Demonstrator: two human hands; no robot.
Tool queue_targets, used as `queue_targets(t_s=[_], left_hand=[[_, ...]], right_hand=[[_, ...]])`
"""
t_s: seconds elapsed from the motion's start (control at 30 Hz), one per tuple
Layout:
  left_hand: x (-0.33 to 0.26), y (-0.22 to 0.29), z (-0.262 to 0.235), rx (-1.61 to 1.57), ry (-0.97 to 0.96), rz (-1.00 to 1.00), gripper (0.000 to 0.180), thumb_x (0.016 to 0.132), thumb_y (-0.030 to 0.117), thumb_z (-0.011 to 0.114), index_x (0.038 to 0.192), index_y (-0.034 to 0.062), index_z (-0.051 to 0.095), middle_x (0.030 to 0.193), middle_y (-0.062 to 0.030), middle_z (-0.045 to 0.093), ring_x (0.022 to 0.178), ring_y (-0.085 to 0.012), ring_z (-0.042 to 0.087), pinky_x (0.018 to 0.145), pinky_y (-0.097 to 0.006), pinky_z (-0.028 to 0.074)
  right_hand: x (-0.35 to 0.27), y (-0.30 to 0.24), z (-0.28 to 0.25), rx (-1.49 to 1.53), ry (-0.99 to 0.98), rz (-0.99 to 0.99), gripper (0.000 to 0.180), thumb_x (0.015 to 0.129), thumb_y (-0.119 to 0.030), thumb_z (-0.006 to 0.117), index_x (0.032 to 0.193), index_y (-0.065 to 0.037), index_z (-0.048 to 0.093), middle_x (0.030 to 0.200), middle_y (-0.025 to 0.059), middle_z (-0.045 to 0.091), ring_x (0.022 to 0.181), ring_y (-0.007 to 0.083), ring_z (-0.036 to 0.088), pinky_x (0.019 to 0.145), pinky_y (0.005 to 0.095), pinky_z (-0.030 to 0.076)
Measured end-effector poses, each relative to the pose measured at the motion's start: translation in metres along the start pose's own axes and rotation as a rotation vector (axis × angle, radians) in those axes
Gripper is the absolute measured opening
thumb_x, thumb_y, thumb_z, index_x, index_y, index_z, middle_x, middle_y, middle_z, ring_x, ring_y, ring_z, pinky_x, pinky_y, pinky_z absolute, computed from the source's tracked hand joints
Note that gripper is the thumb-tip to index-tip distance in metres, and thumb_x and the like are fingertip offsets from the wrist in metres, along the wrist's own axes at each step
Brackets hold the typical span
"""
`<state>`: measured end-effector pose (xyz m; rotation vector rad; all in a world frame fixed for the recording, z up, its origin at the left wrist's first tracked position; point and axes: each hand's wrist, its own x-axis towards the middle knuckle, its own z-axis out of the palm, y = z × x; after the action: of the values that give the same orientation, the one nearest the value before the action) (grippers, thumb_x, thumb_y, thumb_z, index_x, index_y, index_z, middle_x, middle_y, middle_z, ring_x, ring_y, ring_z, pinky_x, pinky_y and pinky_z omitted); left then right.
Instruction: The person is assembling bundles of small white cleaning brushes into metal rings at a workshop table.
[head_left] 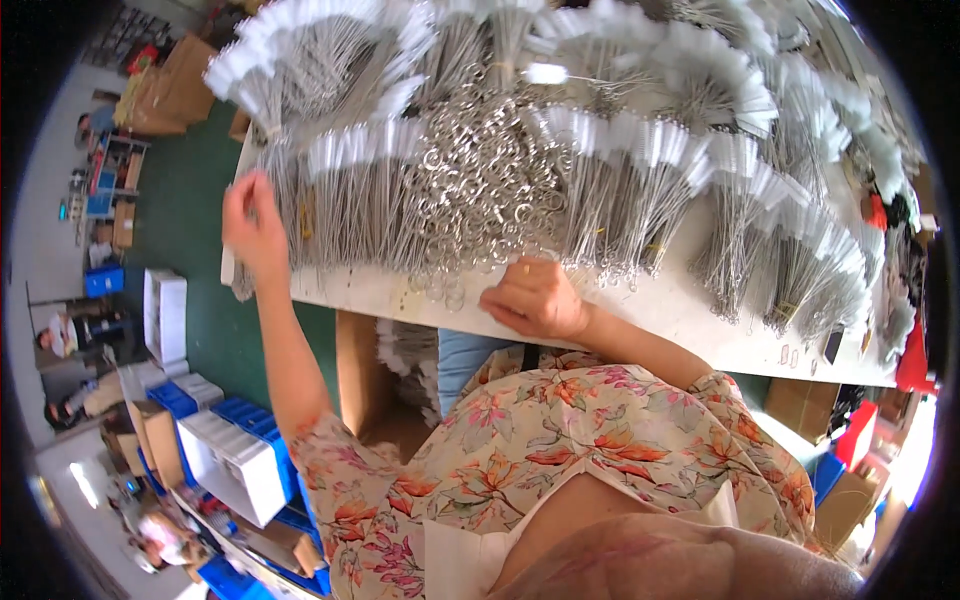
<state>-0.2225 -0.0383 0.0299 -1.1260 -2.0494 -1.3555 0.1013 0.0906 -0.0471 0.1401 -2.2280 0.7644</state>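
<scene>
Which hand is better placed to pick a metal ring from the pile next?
Probably the right hand: it is at the near edge of the ring pile, whereas the left hand is farther off, by the wire-stemmed brushes at the left end of the table.

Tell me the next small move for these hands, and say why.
Probably the left hand should draw one brush from the front row of wire-handled brushes toward the right hand. The left hand is by that row's left end, while the right hand sits just below the pile of metal rings. Whether either hand already holds something is unclear.
</scene>
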Motion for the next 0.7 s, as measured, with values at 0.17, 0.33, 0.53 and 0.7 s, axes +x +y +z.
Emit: queue_targets(t_s=[0.17,0.33,0.53,0.7], left_hand=[[0.135,0.0,0.088,0.176,-0.343,0.143,0.024,0.083,0.027,0.059,0.094,0.0057,0.063,0.093,-0.0096,0.066,0.084,-0.0224,0.063,0.074,-0.033,0.048],[0.197,-0.026,0.111,1.023,-0.401,-0.171,0.039,0.079,0.043,0.054,0.1,0.0114,0.064,0.1,-0.014,0.063,0.094,-0.0329,0.06,0.079,-0.044,0.047],[0.188,-0.043,0.115,0.97,-0.344,-0.057,0.034,0.081,0.037,0.053,0.093,0.0074,0.063,0.096,-0.0122,0.065,0.089,-0.0334,0.061,0.077,-0.043,0.047],[0.184,-0.025,0.113,0.447,-0.133,-0.114,0.023,0.087,0.026,0.05,0.095,0.0063,0.058,0.089,-0.0099,0.066,0.076,-0.0254,0.064,0.068,-0.034,0.049]], right_hand=[[0.024,-0.021,-0.062,-0.052,0.057,-0.073,0.012,0.069,-0.01,0.069,0.075,-0.006,0.059,0.061,0.0026,0.049,0.054,0.0174,0.052,0.051,0.0296,0.044],[0.018,0.004,-0.15,-0.274,0.047,0.182,0.01,0.074,-0.013,0.066,0.08,-0.005,0.063,0.065,0.0052,0.055,0.055,0.0192,0.056,0.052,0.0312,0.046],[0.061,0.085,-0.215,-0.34,0.077,0.515,0.014,0.079,-0.017,0.061,0.082,-0.004,0.063,0.07,0.0095,0.063,0.063,0.0234,0.061,0.059,0.0341,0.05],[0.102,0.204,-0.216,-0.542,0.055,0.802,0.025,0.075,-0.028,0.058,0.085,-0.006,0.065,0.077,0.0101,0.066,0.073,0.0255,0.064,0.07,0.0361,0.051]])
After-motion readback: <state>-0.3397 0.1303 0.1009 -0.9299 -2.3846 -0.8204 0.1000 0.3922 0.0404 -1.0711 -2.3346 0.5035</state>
